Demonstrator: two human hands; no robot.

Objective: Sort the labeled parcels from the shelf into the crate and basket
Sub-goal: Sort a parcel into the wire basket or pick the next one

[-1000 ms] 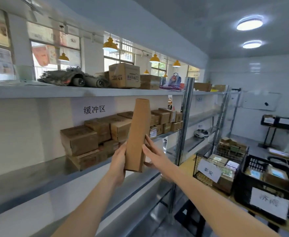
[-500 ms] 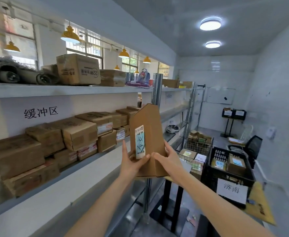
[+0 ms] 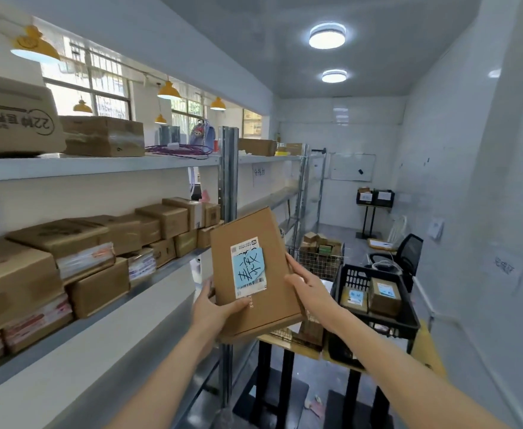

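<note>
Brown parcel, blue label

wire basket (partly hidden), crate label hidden

We hold one flat cardboard parcel, blue handwritten label facing us: left hand at its lower left corner, right hand along its right edge. Black crate lower right holds two labelled boxes; wire basket behind it; the shelf at left carries stacked cartons.

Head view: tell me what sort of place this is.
Probably a small parcel sorting room: shelves stacked with cardboard boxes, a labeled parcel held up, and a black crate already holding parcels.
</note>
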